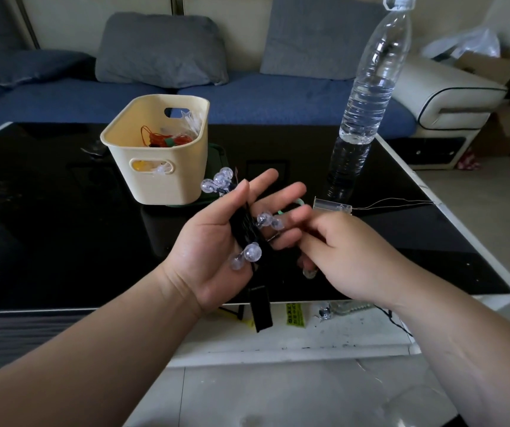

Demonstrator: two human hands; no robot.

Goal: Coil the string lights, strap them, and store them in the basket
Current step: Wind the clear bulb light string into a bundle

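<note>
My left hand lies palm up, fingers spread, with a coiled bundle of string lights across it: dark wire wound into a tight hank, studded with small clear faceted globes. A flat black box hangs from the bundle below my wrist. My right hand is curled beside the left fingertips, pinching the coil's edge; the exact grip is hidden. A pale green strap loops between the two hands. Behind, a cream plastic basket with rounded corners and slot handles stands on the glossy black table, holding an orange wire coil. A ribbed clear water bottle stands to the right.
</note>
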